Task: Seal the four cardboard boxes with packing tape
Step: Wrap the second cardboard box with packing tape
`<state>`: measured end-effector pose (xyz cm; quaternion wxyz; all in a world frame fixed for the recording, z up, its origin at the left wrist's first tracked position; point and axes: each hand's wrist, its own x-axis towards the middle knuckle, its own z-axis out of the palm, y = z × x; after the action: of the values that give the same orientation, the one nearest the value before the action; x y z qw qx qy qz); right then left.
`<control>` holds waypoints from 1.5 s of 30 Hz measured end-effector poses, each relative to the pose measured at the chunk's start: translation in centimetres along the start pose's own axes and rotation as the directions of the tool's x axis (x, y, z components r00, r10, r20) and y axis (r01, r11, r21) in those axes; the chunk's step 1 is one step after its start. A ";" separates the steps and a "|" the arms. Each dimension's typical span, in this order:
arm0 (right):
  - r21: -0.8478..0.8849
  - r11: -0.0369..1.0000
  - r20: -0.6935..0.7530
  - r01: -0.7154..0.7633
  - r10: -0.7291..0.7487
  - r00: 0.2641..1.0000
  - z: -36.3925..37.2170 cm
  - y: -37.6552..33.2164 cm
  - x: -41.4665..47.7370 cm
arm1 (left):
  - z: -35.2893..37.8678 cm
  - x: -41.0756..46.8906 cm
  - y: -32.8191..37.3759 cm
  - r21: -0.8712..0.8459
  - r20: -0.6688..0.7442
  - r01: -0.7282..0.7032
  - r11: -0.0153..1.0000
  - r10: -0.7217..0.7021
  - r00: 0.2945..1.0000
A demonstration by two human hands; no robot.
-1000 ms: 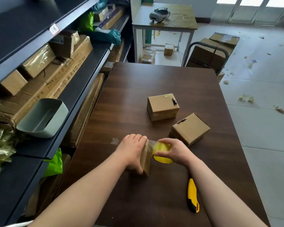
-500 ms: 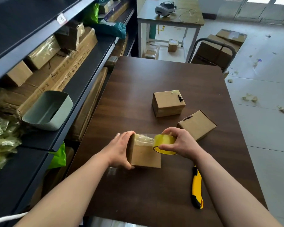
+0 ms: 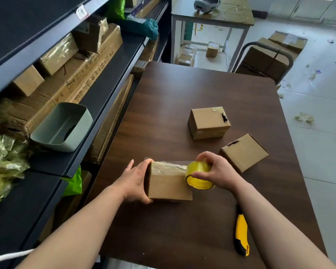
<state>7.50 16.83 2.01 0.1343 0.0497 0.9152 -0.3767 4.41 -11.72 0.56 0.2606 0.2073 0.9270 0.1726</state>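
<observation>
On the near part of the dark wooden table (image 3: 182, 90) a small cardboard box (image 3: 169, 185) stood between the person's two hands. The left hand (image 3: 135, 180) was wrapped around the box's left end, thumb up at the top edge and fingers curled under the near corner, holding it steady. The right hand (image 3: 216, 172) gripped a roll of yellowish packing tape (image 3: 199, 178) with thumb and fingers around its rim, the roll pressed against the box's upper right corner. A shiny strip of clear tape (image 3: 168, 166) lay along the top of the box, running from the left end to the roll.

Farther back on the table sat a second box (image 3: 209, 122), closed, with a dark torn mark near its right top edge. Just right of the taping hand and apart from it lay a third box (image 3: 244, 152), turned at an angle, with a small torn spot on its far-left corner. A fourth box on the table could not be seen.

Near the table's front edge, beside the right forearm, a yellow and black utility knife (image 3: 241, 232) lay lengthwise, touching nothing else. Dark shelving (image 3: 113, 70) ran along the left of the table, loaded with cartons and a grey-green plastic bin (image 3: 62, 127).
</observation>
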 end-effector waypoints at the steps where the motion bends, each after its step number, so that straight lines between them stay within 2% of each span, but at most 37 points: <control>1: 0.025 1.000 -0.001 -0.002 0.002 1.000 0.1 -0.1 0.3 | 0.1 0.1 -0.3 -0.009 0.006 0.022 1.000 -0.022 1.000; 6: 0.051 0.998 0.001 0.024 -0.024 1.000 1.9 -1.6 1.7 | 0.6 0.9 -1.8 0.052 0.097 0.114 0.992 -0.118 0.988; 8: 0.047 0.999 0.004 0.017 -0.018 1.000 2.4 -1.9 2.0 | 0.6 0.9 -1.3 0.005 0.116 0.133 0.991 -0.132 0.984; 10: 0.020 1.000 0.009 0.012 -0.012 1.000 2.5 -2.0 2.2 | 0.5 0.9 -0.3 -0.003 0.086 0.093 0.996 -0.092 0.992; 14: -0.033 0.999 0.037 0.015 -0.014 0.999 2.4 -2.5 2.2 | 1.6 1.5 0.3 0.109 0.002 0.059 0.992 -0.059 0.998; 20: -0.133 0.990 0.076 0.053 -0.043 0.996 0.6 -2.1 2.4 | 2.8 0.7 -1.2 0.123 0.036 0.079 0.989 -0.083 0.996; 23: -0.194 0.981 0.085 0.020 -0.003 0.996 -0.5 -0.6 2.3 | 3.3 0.3 -1.7 0.056 0.049 0.117 0.992 -0.120 0.992; 28: -0.167 0.983 0.135 -0.073 0.097 0.986 0.4 1.6 1.8 | 3.1 0.2 -1.7 0.037 0.071 0.129 0.991 -0.131 0.989; 45: -0.157 0.974 0.190 -0.164 0.193 0.963 3.5 5.0 3.3 | 3.0 0.2 -1.4 0.031 0.092 0.144 0.989 -0.146 0.985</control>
<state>5.99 17.86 -4.73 0.2642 0.0836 0.9125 -0.3010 5.52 -12.21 -2.48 0.3132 0.1505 0.9284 0.1320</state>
